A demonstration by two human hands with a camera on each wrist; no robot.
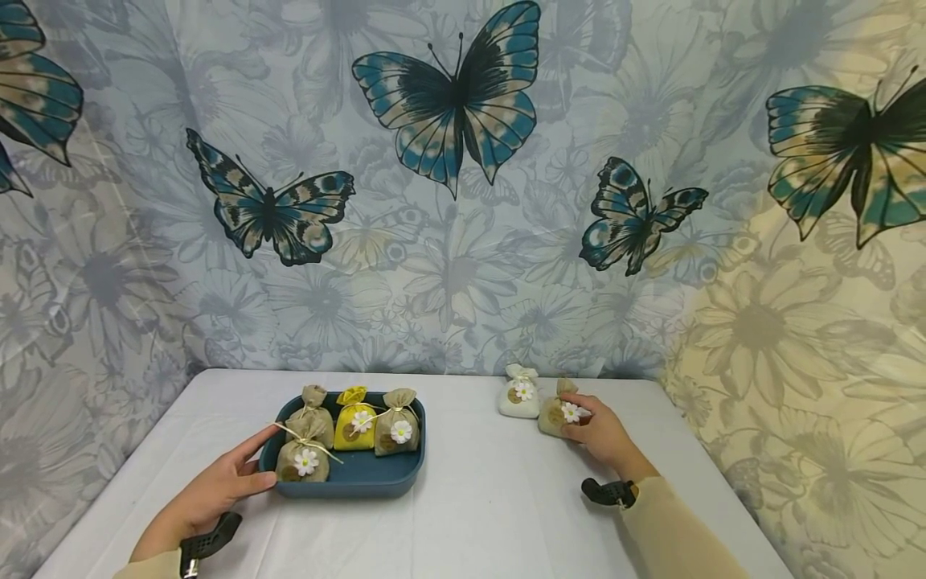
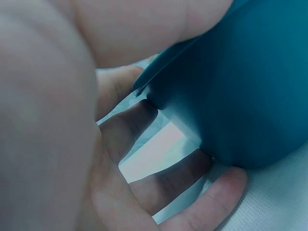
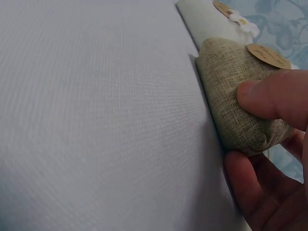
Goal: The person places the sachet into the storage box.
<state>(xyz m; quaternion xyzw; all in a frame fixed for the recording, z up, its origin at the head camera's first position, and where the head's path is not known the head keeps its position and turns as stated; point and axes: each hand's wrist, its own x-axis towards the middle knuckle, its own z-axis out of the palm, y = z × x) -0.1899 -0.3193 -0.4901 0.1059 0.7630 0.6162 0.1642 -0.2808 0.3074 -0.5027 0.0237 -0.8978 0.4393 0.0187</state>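
A dark blue tray (image 1: pixel 376 474) holds several small drawstring sachets. My left hand (image 1: pixel 220 490) grips the tray's left end, thumb at the near corner and the other fingers along the outer wall (image 2: pixel 240 96). Within the tray are a yellow sachet (image 1: pixel 347 438), a beige sachet (image 1: pixel 387 418) and two more at the left, the front beige sachet (image 1: pixel 292 466) bearing a white flower. On the right, my right hand (image 1: pixel 604 434) pinches a brown-beige sachet (image 3: pixel 226 86) between thumb and fingers. Its lower end is at the tabletop. Just left of it stands a white sachet (image 1: pixel 512 404).
A white cloth covers the table (image 1: pixel 492 515). Behind and at the sides hangs a flowered curtain (image 1: pixel 448 305) with printed butterflies. Bare cloth lies between the tray and the two right-hand sachets. Each wrist wears a black strap mount (image 1: pixel 611 492).
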